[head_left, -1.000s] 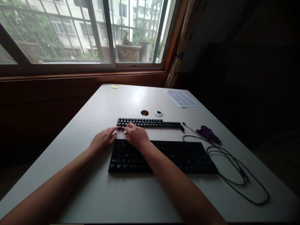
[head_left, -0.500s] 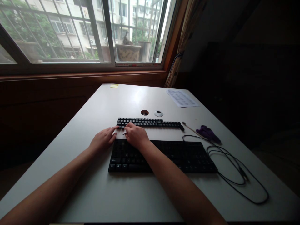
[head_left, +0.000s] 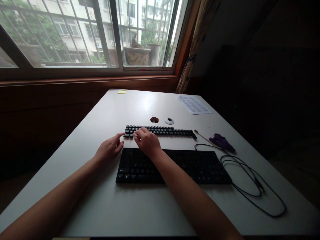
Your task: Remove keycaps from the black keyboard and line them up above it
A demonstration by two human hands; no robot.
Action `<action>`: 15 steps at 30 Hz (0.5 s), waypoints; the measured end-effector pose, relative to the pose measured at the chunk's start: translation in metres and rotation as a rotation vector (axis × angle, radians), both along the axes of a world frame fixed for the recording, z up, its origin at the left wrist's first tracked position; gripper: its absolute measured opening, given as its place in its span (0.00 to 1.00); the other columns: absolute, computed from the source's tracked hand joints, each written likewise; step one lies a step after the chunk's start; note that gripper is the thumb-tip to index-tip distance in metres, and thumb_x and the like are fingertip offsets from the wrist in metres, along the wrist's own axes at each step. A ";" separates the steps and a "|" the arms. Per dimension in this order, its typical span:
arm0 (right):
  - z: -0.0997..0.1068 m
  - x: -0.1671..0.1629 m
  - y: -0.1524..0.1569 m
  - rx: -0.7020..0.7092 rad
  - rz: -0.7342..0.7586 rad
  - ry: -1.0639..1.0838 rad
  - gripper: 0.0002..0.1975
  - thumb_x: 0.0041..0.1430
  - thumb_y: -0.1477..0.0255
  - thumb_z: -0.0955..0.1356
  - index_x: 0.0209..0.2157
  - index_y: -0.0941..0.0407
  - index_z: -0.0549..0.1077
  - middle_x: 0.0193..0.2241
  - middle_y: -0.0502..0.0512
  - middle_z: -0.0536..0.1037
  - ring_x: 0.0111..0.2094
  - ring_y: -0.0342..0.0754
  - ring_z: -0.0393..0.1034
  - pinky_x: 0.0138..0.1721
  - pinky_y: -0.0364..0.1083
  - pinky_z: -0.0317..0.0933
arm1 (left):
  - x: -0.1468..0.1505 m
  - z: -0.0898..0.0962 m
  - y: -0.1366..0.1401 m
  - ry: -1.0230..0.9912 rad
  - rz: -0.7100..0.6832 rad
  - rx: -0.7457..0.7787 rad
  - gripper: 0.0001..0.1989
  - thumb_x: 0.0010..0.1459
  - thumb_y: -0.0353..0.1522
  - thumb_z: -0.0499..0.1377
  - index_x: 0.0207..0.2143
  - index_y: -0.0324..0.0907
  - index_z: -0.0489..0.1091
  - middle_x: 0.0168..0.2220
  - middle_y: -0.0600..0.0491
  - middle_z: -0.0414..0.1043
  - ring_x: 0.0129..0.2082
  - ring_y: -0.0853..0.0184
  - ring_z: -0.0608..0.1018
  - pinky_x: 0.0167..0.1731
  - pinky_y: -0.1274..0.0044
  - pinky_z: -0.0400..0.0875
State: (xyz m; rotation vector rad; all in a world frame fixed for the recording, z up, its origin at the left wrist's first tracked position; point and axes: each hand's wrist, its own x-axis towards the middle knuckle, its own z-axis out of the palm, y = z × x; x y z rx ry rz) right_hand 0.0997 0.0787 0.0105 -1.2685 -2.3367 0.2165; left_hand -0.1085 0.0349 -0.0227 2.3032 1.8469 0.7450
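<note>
Rows of loose black keycaps (head_left: 162,130) are lined up on the white table behind a black keyboard (head_left: 197,166). At the left end of these rows, my left hand (head_left: 109,146) has its index finger stretched out to the edge of the end keycaps, thumb apart, holding nothing. My right hand (head_left: 148,141) is closed in a pinch over the front row of keycaps, its forearm crossing the keyboard. A thin wire-like metal tool (head_left: 136,136) shows at its fingertips; most of it is hidden by the fingers.
Right of the keyboard lie its looped cable (head_left: 250,170), a purple cloth (head_left: 222,142) and a thin brush-like stick (head_left: 203,137). Farther back are a table hole (head_left: 154,120), a round grommet cover (head_left: 169,121), printed sheets (head_left: 195,105) and yellow sticky notes (head_left: 122,91).
My right hand has shifted slightly to the right, and the wire tool's tips have moved up from the bare table to the front keycaps. The left hand stays nearly still.
</note>
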 end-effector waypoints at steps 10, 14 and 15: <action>0.024 0.013 0.005 -0.223 0.089 0.534 0.14 0.68 0.63 0.53 0.33 0.53 0.62 0.31 0.50 0.72 0.33 0.45 0.68 0.40 0.45 0.63 | -0.006 0.011 -0.002 -0.232 -0.249 -0.118 0.12 0.63 0.38 0.54 0.37 0.41 0.73 0.31 0.53 0.72 0.27 0.70 0.71 0.29 0.79 0.65; 0.041 0.015 -0.010 -0.424 0.240 0.633 0.21 0.70 0.61 0.49 0.31 0.54 0.62 0.26 0.48 0.70 0.27 0.43 0.66 0.34 0.43 0.62 | -0.008 0.015 -0.002 -0.288 -0.296 -0.169 0.14 0.64 0.40 0.55 0.36 0.40 0.73 0.32 0.52 0.73 0.29 0.70 0.72 0.30 0.79 0.66; 0.044 0.015 -0.015 -0.412 0.264 0.631 0.21 0.71 0.61 0.49 0.30 0.54 0.62 0.26 0.48 0.70 0.28 0.43 0.66 0.35 0.43 0.62 | -0.009 0.016 -0.002 -0.293 -0.311 -0.178 0.14 0.64 0.40 0.55 0.36 0.40 0.73 0.32 0.52 0.73 0.29 0.70 0.72 0.30 0.79 0.66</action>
